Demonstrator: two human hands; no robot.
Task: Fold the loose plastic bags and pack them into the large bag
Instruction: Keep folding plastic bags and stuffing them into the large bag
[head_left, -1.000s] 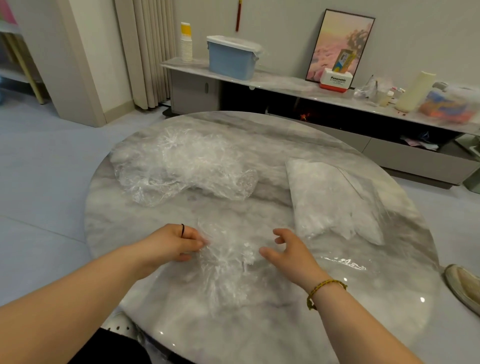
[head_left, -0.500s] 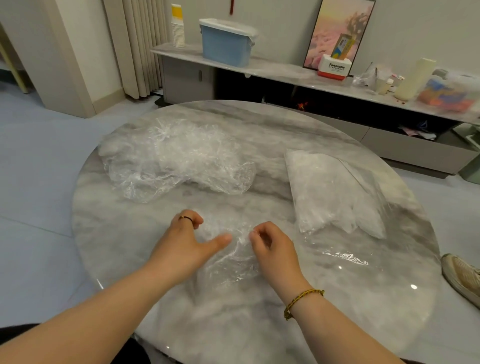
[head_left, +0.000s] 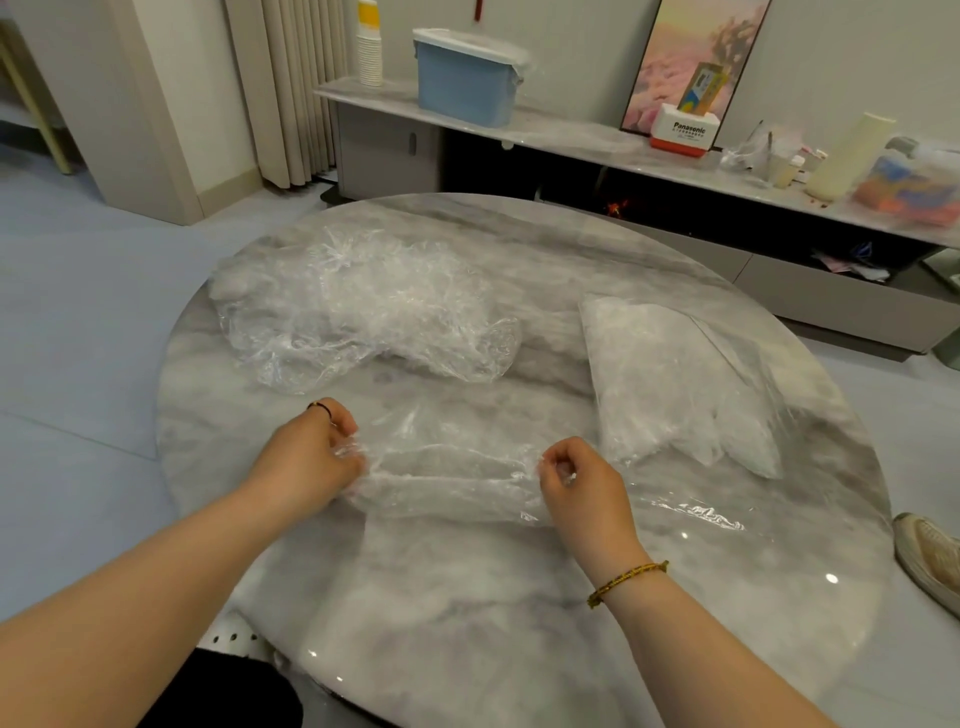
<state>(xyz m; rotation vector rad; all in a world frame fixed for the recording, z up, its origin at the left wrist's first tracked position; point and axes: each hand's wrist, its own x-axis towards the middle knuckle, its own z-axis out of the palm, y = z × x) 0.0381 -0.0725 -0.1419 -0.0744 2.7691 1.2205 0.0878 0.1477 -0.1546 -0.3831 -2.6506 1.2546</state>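
Fingers (head_left: 343, 423) of the left hand (head_left: 311, 457) and of the right hand (head_left: 582, 488) were curled and pinched the two ends of one clear plastic bag (head_left: 452, 467). This bag lay stretched between them on the near middle of the desk (head_left: 467, 613).

The round marble desk was the largest thing and gave much bare room toward the person. Its smooth top would probably let the film slide easily. Behind the left hand lay the crumpled pile of loose bags (head_left: 358, 306), a little inside the desk's left rim. On the right lay the large bag (head_left: 670, 379), already holding white folded material, with thin clear film spread flat near the right hand.

The held bag looked very light and soft, without any stiffness. I judge that it should be taken at its corners or edges and pressed flat on the desk for each fold. A quick move or a little air could shift it, and the thin film could stretch if pulled hard.
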